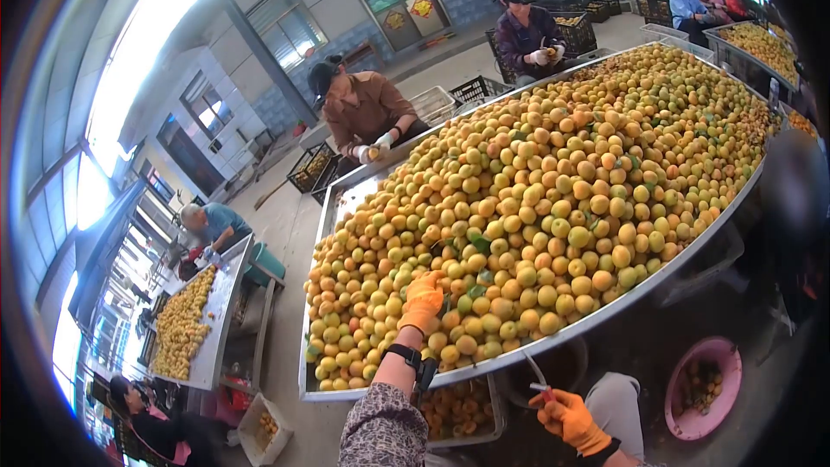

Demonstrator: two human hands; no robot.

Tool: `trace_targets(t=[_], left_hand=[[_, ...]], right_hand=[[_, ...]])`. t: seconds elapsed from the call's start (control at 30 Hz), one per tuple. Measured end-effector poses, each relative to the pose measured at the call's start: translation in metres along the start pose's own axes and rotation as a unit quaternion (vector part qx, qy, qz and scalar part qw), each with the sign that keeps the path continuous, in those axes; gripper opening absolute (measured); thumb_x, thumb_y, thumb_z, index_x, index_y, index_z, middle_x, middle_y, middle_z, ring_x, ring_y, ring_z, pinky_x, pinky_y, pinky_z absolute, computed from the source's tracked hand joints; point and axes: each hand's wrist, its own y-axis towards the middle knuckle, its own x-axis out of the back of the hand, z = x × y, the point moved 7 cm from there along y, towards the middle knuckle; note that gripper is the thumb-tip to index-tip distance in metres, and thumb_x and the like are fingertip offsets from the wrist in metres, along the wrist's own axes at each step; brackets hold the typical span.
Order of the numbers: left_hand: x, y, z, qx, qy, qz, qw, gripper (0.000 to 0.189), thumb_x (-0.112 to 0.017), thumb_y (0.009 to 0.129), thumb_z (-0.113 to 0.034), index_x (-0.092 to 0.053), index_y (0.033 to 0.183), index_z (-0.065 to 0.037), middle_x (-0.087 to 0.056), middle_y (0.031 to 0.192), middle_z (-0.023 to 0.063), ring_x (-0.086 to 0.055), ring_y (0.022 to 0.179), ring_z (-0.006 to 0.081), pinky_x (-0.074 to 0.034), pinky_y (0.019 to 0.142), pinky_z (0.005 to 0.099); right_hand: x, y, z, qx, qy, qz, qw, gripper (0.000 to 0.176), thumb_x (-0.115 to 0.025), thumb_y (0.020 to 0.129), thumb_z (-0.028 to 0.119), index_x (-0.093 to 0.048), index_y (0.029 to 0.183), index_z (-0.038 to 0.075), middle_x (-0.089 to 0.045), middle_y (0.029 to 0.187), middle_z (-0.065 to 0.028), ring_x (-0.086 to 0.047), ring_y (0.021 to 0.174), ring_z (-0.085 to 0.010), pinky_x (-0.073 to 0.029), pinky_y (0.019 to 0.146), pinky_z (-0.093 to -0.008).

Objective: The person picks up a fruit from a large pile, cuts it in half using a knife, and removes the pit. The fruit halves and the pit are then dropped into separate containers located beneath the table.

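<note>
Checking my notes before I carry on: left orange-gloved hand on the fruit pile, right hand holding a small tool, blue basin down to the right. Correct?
Not quite: the basin is pink, not blue, as the head view shows. The rest stands: the left hand is on the fruit pile, and the right hand holds a small tool.

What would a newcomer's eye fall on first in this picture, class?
First, the huge heap of yellow-orange fruit filling the long metal table across the middle. Next, the orange-gloved left hand on the heap's near edge, and the right hand, bottom centre, gripping a small tool.
</note>
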Motion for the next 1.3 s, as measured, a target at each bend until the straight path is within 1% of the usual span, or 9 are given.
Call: trace_targets(t=[0.17, 0.47, 0.73, 0.8, 0.9, 0.97, 1.07, 1.17, 1.3], left_hand=[[-0.039, 0.046, -0.005, -0.038, 0.241, 0.123, 0.962, 0.029, -0.063, 0.076, -0.019, -0.068, 0.105, -0.015, -0.068, 0.104, 0.0114, -0.062, 0.102, 0.0298, -0.045, 0.09, 0.0409], [-0.049, 0.042, 0.006, 0.005, 0.163, 0.248, 0.955, 0.057, -0.068, 0.073, -0.036, -0.059, 0.126, -0.017, -0.067, 0.112, 0.0108, -0.061, 0.107, 0.032, -0.042, 0.095, 0.0411], [-0.029, 0.023, -0.001, -0.017, 0.139, 0.115, 0.983, 0.05, -0.072, 0.066, -0.042, -0.068, 0.11, -0.018, -0.07, 0.101, 0.0121, -0.063, 0.1, 0.0307, -0.047, 0.089, 0.0388], [-0.005, 0.014, -0.01, -0.009, 0.16, -0.012, 0.987, 0.051, -0.073, 0.066, -0.041, -0.068, 0.109, -0.015, -0.07, 0.098, 0.0135, -0.064, 0.098, 0.0312, -0.049, 0.088, 0.0389], [0.037, -0.001, -0.016, 0.044, -0.154, -0.126, 0.979, 0.044, -0.074, 0.069, -0.026, -0.065, 0.108, -0.007, -0.068, 0.097, 0.0119, -0.067, 0.086, 0.0253, -0.053, 0.078, 0.0364], [0.052, -0.02, -0.023, 0.033, -0.509, -0.105, 0.854, 0.042, -0.07, 0.076, -0.008, -0.059, 0.116, -0.001, -0.064, 0.096, 0.0068, -0.064, 0.085, 0.0166, -0.054, 0.079, 0.0311], [0.082, -0.09, -0.082, 0.01, -0.782, 0.054, 0.621, 0.054, -0.065, 0.08, -0.01, -0.048, 0.131, -0.002, -0.059, 0.113, 0.0146, -0.06, 0.102, 0.0252, -0.051, 0.091, 0.0394], [0.089, -0.164, -0.112, 0.021, -0.866, 0.142, 0.478, 0.067, -0.067, 0.082, -0.017, -0.038, 0.141, -0.003, -0.055, 0.121, 0.0158, -0.054, 0.113, 0.0296, -0.043, 0.102, 0.0433], [0.092, -0.248, -0.133, 0.061, -0.921, 0.14, 0.359, 0.051, -0.053, 0.096, -0.023, -0.039, 0.141, -0.003, -0.05, 0.133, 0.0228, -0.053, 0.116, 0.0327, -0.043, 0.102, 0.0424]], right_hand=[[0.012, 0.013, 0.006, -0.037, -0.017, -0.032, 0.999, 0.031, -0.061, 0.087, 0.017, -0.062, 0.108, -0.006, -0.058, 0.074, -0.0031, -0.046, 0.054, -0.0059, -0.033, 0.048, -0.0181], [0.005, 0.02, 0.018, -0.066, -0.02, -0.003, 0.998, 0.029, -0.062, 0.084, 0.012, -0.063, 0.109, -0.004, -0.057, 0.074, -0.0013, -0.044, 0.053, -0.0047, -0.033, 0.048, -0.018], [0.011, 0.013, -0.003, -0.036, -0.001, -0.007, 0.999, 0.029, -0.06, 0.088, 0.016, -0.062, 0.109, -0.004, -0.057, 0.075, -0.0018, -0.047, 0.057, -0.0055, -0.034, 0.05, -0.0171], [0.012, 0.004, -0.006, -0.029, -0.006, -0.017, 0.999, 0.031, -0.061, 0.09, 0.02, -0.062, 0.109, -0.004, -0.057, 0.075, -0.0018, -0.047, 0.057, -0.0056, -0.034, 0.05, -0.0167], [0.006, -0.003, 0.005, 0.042, -0.003, -0.004, 0.999, 0.047, -0.059, 0.095, 0.04, -0.062, 0.11, -0.004, -0.058, 0.074, -0.0018, -0.045, 0.053, -0.0059, -0.032, 0.048, -0.0175], [0.01, 0.002, 0.0, 0.05, 0.008, -0.004, 0.999, 0.043, -0.058, 0.096, 0.037, -0.062, 0.11, -0.003, -0.057, 0.073, -0.001, -0.042, 0.052, -0.0055, -0.031, 0.047, -0.0183], [-0.011, -0.01, 0.01, 0.08, -0.001, 0.015, 0.997, 0.042, -0.055, 0.097, 0.039, -0.061, 0.111, 0.0, -0.053, 0.072, 0.0002, -0.038, 0.051, -0.0053, -0.029, 0.046, -0.0194], [-0.055, -0.041, 0.033, 0.105, -0.06, 0.057, 0.991, 0.041, -0.054, 0.098, 0.041, -0.06, 0.11, 0.002, -0.046, 0.069, 0.002, -0.036, 0.054, -0.005, -0.028, 0.048, -0.0195], [-0.09, -0.064, 0.032, 0.143, -0.097, 0.101, 0.98, 0.047, -0.053, 0.096, 0.048, -0.057, 0.104, 0.001, -0.04, 0.066, 0.0037, -0.031, 0.052, -0.0041, -0.022, 0.045, -0.0203]])
